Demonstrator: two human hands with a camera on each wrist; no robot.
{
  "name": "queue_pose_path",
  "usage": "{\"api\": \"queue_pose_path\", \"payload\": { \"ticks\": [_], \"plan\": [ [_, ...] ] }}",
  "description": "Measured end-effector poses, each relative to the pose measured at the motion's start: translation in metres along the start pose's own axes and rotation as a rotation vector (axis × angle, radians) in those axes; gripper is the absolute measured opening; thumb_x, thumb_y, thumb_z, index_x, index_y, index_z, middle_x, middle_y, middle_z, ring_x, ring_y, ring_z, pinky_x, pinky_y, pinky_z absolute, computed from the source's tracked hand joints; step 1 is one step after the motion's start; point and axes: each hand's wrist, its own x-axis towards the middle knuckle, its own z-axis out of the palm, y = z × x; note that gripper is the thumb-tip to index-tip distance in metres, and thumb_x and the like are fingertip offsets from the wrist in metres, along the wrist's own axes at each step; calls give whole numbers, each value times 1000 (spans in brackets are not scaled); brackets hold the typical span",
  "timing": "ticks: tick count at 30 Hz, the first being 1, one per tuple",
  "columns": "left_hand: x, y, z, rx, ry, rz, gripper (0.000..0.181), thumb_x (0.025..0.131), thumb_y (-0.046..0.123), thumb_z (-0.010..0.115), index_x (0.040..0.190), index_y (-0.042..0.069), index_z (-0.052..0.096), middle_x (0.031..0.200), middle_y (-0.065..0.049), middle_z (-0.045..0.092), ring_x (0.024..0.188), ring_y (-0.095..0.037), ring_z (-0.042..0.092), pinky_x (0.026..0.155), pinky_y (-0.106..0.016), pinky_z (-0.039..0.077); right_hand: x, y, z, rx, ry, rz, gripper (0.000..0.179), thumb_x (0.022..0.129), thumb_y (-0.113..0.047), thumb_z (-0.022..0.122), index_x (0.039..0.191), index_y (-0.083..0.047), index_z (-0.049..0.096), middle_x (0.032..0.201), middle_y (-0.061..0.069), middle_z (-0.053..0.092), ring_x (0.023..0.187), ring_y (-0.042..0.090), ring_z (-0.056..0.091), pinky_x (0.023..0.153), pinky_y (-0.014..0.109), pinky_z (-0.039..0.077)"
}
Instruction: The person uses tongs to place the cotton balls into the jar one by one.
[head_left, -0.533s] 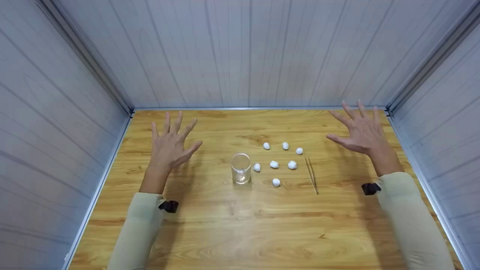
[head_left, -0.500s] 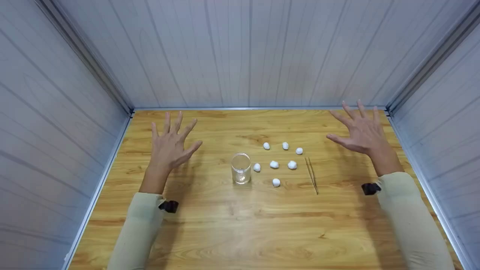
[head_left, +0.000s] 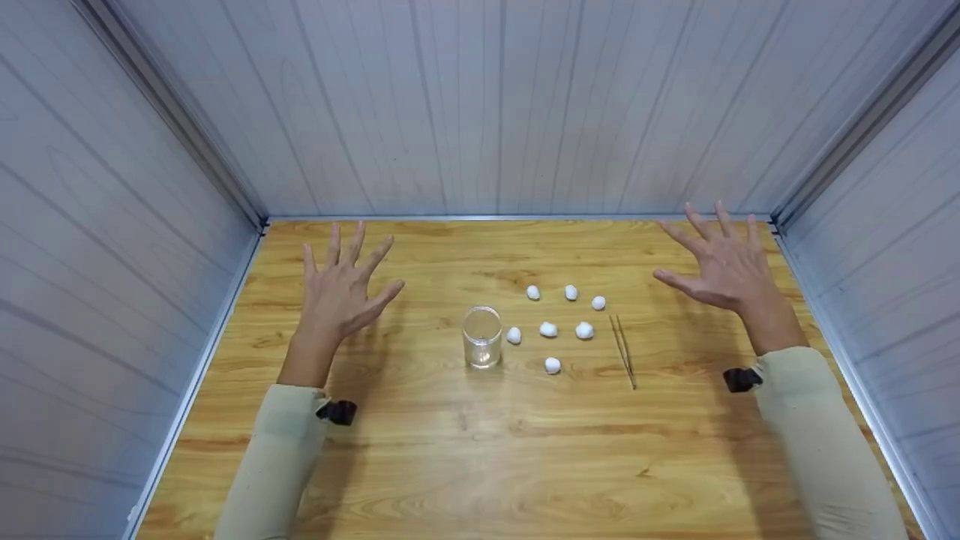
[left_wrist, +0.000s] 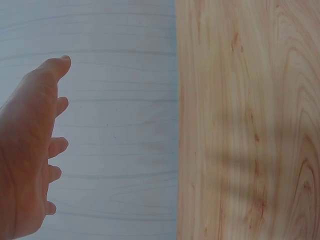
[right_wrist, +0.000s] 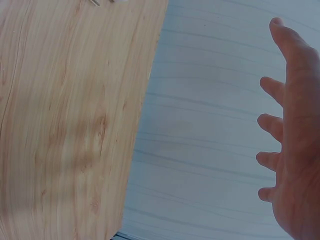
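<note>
My left hand (head_left: 339, 296) hovers over the left side of the wooden table with its fingers spread, holding nothing. On the far right, my right hand (head_left: 726, 266) is likewise spread and holds nothing. Between them a clear glass cup (head_left: 482, 337) stands upright. Several white cotton balls (head_left: 548, 329) lie scattered just right of the cup. Beside these, a pair of thin metal tweezers (head_left: 622, 351) lies with its tips apart, nearer to my right hand. In the wrist views the left hand (left_wrist: 27, 145) and the right hand (right_wrist: 302, 135) show stretched fingers and no object.
The wooden table (head_left: 480, 465) is bounded by a pale panelled back wall (head_left: 480, 105) and side walls on the left (head_left: 97, 262) and right (head_left: 892, 247). A small black camera (head_left: 337, 412) sits at the left wrist, another black camera (head_left: 742, 379) at the right.
</note>
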Motion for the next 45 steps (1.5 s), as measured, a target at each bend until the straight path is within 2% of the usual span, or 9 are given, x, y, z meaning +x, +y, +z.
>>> {"api": "queue_pose_path", "payload": {
  "ticks": [5, 10, 15, 21, 27, 34, 40, 45],
  "plan": [
    [1, -1, 0, 2, 4, 5, 79, 110, 70, 51, 179, 38, 29, 192, -11, 10, 178, -46, -1, 133, -86, -1, -1, -1, 3, -1, 4, 1, 88, 102, -74, 62, 177, -35, 36, 187, 17, 28, 172, 59, 16, 129, 91, 7],
    [1, 0, 3, -4, 8, 1, 79, 110, 69, 52, 179, 37, 30, 192, -13, 14, 178, -47, 3, 133, -86, 2, -3, -1, 9, 11, 30, -21, 88, 101, -74, 64, 175, -32, 41, 186, 18, 32, 171, 61, 19, 128, 92, 9],
    [4, 1, 6, -39, -19, 3, 80, 110, 69, 51, 180, 36, 28, 192, -11, 13, 178, -47, 2, 134, -86, 2, -6, -1, 12, 26, 35, -26, 87, 102, -74, 63, 174, -31, 43, 185, 18, 33, 170, 61, 21, 126, 93, 11],
    [6, 1, 9, -67, -17, 15, 80, 110, 68, 51, 180, 36, 28, 192, -10, 14, 178, -46, 4, 134, -86, 4, -6, -5, 14, 60, 43, -36, 85, 102, -70, 66, 174, -30, 44, 185, 18, 33, 170, 61, 21, 126, 93, 12],
    [5, -2, 14, -172, -31, 43, 78, 113, 60, 54, 180, 34, 26, 192, -9, 12, 178, -46, 2, 133, -87, 1, -8, -12, 18, 105, 35, -34, 84, 102, -66, 68, 174, -30, 44, 184, 20, 34, 171, 59, 20, 128, 91, 11],
    [5, -2, 22, -309, 13, 103, 75, 112, 50, 59, 178, 26, 34, 191, -9, 19, 178, -46, 6, 131, -89, 2, -10, -14, 24, 102, 40, -45, 84, 102, -65, 69, 174, -28, 45, 183, 20, 37, 170, 58, 24, 127, 92, 13],
    [5, 1, 29, -425, 50, 156, 72, 110, 41, 64, 176, 25, 40, 189, -10, 28, 178, -45, 10, 132, -88, 5, -12, -17, 29, 114, 50, -54, 82, 101, -63, 71, 170, -25, 50, 181, 19, 41, 166, 57, 32, 126, 91, 17],
    [6, 6, 33, -476, 45, 183, 71, 108, 30, 61, 176, 23, 41, 187, -13, 30, 177, -47, 13, 133, -86, 5, -13, -21, 33, 117, 70, -66, 80, 98, -60, 77, 166, -23, 56, 172, 20, 53, 157, 56, 45, 125, 89, 22]
  ]
}}
